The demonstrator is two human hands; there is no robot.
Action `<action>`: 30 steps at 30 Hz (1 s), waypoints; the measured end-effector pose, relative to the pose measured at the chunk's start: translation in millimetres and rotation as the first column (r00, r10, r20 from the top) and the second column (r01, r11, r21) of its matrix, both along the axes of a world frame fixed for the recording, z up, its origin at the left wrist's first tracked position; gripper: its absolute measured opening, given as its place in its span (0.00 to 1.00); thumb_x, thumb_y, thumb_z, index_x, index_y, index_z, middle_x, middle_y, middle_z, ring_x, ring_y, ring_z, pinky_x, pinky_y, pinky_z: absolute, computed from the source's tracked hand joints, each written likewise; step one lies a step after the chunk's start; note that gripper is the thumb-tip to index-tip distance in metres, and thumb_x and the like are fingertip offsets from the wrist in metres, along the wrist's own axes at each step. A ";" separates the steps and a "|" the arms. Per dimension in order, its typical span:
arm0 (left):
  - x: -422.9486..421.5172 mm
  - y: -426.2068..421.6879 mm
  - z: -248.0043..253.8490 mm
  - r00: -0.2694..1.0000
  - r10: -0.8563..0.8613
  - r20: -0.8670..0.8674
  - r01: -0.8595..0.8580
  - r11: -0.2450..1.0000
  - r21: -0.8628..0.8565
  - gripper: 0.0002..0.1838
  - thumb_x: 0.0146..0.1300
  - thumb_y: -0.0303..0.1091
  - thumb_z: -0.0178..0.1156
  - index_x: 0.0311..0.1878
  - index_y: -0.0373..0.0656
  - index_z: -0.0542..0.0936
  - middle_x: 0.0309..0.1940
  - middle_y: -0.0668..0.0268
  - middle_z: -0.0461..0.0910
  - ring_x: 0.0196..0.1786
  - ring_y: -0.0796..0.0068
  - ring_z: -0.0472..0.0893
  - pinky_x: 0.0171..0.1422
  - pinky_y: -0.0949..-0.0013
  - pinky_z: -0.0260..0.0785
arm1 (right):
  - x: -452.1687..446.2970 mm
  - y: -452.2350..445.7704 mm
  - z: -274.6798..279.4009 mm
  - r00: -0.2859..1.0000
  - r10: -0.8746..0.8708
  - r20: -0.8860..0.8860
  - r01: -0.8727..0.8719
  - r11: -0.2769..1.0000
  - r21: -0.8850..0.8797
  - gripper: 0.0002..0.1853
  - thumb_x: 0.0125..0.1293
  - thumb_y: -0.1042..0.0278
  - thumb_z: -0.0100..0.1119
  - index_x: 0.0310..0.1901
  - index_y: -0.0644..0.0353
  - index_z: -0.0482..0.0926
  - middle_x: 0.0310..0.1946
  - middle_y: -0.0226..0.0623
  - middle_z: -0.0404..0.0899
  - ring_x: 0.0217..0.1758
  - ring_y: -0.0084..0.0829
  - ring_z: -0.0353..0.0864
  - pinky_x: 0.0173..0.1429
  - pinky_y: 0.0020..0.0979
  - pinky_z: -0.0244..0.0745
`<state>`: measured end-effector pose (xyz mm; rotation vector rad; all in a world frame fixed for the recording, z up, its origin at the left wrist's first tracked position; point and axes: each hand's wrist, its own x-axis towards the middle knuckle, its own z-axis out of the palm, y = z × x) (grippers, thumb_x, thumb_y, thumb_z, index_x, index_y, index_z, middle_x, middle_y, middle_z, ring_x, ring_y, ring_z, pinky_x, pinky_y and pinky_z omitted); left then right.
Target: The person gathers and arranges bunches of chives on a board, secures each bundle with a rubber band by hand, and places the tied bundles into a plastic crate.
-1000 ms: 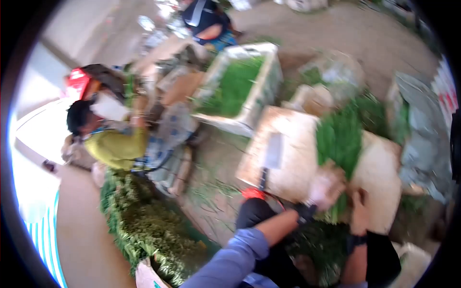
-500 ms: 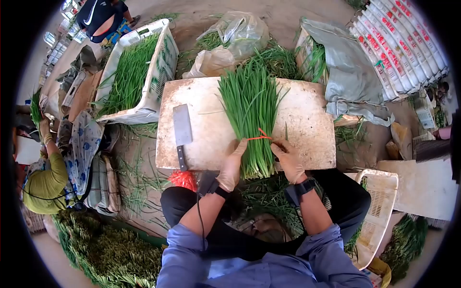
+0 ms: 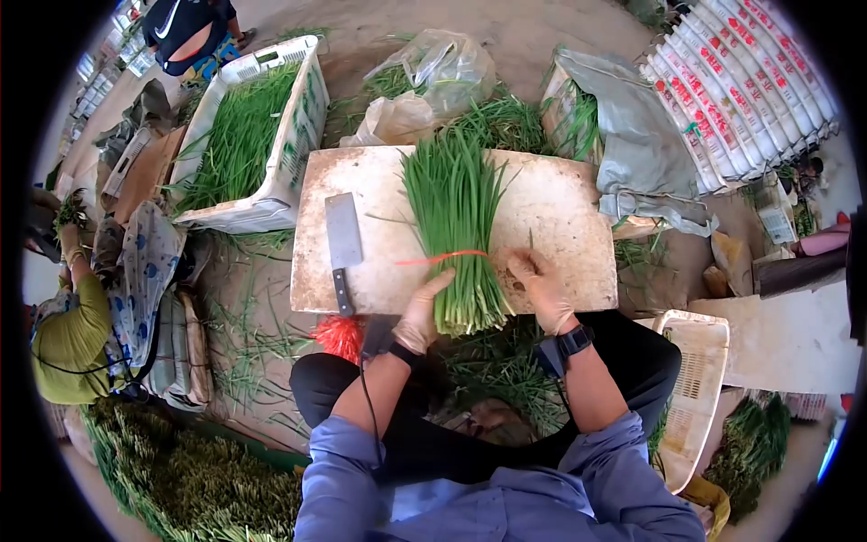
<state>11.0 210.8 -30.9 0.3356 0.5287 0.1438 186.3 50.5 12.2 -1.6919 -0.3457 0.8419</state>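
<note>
A thick bunch of green chives [image 3: 454,194] lies on the pale board [image 3: 564,217], cut stem ends toward me. A red tie [image 3: 442,258] circles the stems, with a loose end sticking out to the left. My gloved left hand [image 3: 423,312] grips the lower stems from the left, thumb on top and the other fingers partly hidden. Just right of the bunch, my gloved right hand [image 3: 540,291] is held apart from it, fingers loosely bent and nothing visible in them. A cleaver [image 3: 343,230] rests on the board's left side.
Red ties [image 3: 340,338] hang by the board's front left edge. A white crate [image 3: 312,113] of chives stands back left, another crate [image 3: 694,397] at right. A covered box [image 3: 637,126] is back right. Co-workers are at left [image 3: 77,339] and back left [image 3: 185,32].
Both hands were at the red tie. My right hand has come away from the bunch, and my left has moved down the stems. The tie's loose end now points left.
</note>
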 end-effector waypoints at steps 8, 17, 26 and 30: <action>-10.2 -3.3 -5.6 0.994 0.093 0.064 -0.085 0.989 -0.120 0.25 0.78 0.47 0.62 0.66 0.37 0.80 0.56 0.54 0.88 0.52 0.58 0.90 0.60 0.53 0.85 | -52.1 22.0 35.9 0.990 0.132 0.043 -0.132 0.991 -0.015 0.27 0.81 0.51 0.62 0.66 0.68 0.79 0.58 0.40 0.86 0.59 0.30 0.82 0.67 0.31 0.74; -4.2 -15.4 -3.9 0.992 0.106 0.065 -0.102 0.992 -0.070 0.24 0.77 0.46 0.62 0.67 0.40 0.79 0.55 0.58 0.88 0.51 0.63 0.89 0.56 0.59 0.85 | -73.0 6.2 73.1 0.416 0.451 0.789 -0.110 0.887 -0.449 0.15 0.62 0.55 0.76 0.38 0.59 0.86 0.31 0.41 0.87 0.39 0.42 0.89 0.43 0.41 0.83; 3.7 -31.6 -7.3 0.979 0.202 0.013 -0.202 0.979 0.038 0.21 0.76 0.42 0.64 0.67 0.42 0.79 0.55 0.58 0.88 0.53 0.60 0.89 0.60 0.55 0.83 | -88.0 8.6 62.0 0.185 0.541 0.821 0.052 0.828 -0.558 0.10 0.60 0.61 0.69 0.29 0.56 0.82 0.26 0.41 0.84 0.33 0.46 0.87 0.37 0.48 0.82; 1.9 -31.9 1.5 0.972 0.233 0.027 -0.234 0.971 0.045 0.24 0.77 0.38 0.64 0.70 0.40 0.74 0.58 0.60 0.85 0.55 0.63 0.87 0.59 0.59 0.83 | -99.4 7.7 62.9 0.357 0.576 0.735 0.021 0.782 -0.623 0.11 0.62 0.60 0.67 0.27 0.58 0.82 0.26 0.46 0.85 0.34 0.49 0.88 0.36 0.49 0.82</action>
